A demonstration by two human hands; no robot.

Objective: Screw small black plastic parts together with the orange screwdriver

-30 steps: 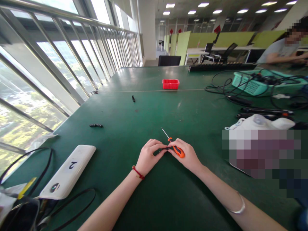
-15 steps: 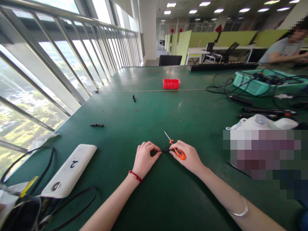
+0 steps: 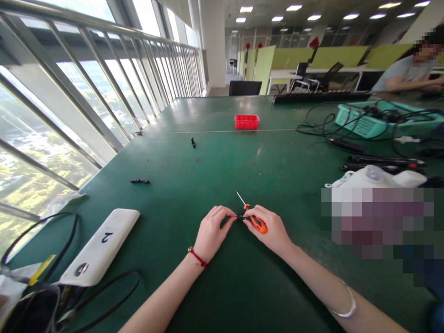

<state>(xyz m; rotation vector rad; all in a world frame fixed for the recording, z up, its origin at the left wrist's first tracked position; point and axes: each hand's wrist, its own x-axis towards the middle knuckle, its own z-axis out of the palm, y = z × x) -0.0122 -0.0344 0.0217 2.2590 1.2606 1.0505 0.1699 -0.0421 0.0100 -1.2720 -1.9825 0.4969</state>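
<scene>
Between my hands is a small black part (image 3: 240,217), too small to make out its kind. My left hand (image 3: 214,231) pinches its left end with thumb and fingertips. My right hand (image 3: 270,225) has thumb and fingertips at the part's other end and also holds a screwdriver (image 3: 259,225) with an orange and black handle. The screwdriver's thin shaft points up and to the left, its tip away from the part. My right palm and the curled fingers beneath are partly hidden.
A white power bank (image 3: 100,247) and black cables (image 3: 128,273) lie left. Small black pieces (image 3: 140,181) rest farther off, before a red bin (image 3: 246,122). Rightward are a teal basket (image 3: 354,121) with cables, black rods (image 3: 385,162) and a white bag-like thing (image 3: 374,178). A person (image 3: 398,76) sits beyond.
My left hand has shifted slightly to the right, its fingertips closer to my right hand, so less of the black part shows. The screwdriver stays in my right hand, almost unmoved.
</scene>
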